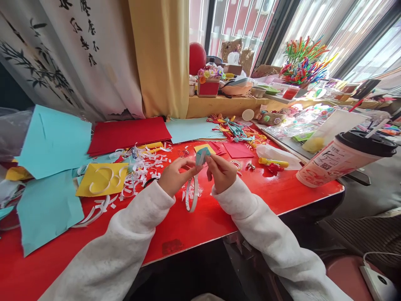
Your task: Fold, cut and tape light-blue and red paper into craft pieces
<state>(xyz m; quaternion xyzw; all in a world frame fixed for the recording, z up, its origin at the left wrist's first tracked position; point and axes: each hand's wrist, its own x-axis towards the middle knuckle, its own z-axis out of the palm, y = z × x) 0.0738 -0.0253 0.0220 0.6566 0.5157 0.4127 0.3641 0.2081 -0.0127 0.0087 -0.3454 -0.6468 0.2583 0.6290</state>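
Observation:
Both hands meet above the middle of the red table [213, 217]. My left hand [176, 175] pinches a small piece of light blue folded paper [203, 155] from the left, fingers closed. My right hand [223, 170] grips its right edge between thumb and fingers. A whitish strip lies across the blue paper. Below my left hand hangs a thin white ring [192, 196] that looks like a narrow tape roll; how it is held is hidden. Just behind the hands lie a yellow paper piece [200, 147] and red paper squares [238, 150].
White paper scraps [147, 163] and a yellow sheet [102, 179] lie left, beside large light blue sheets [50, 209]. Dark red paper [128, 133] lies behind. At right are a yellow glue stick [273, 162] and a tilted drink cup [341, 156] near the edge.

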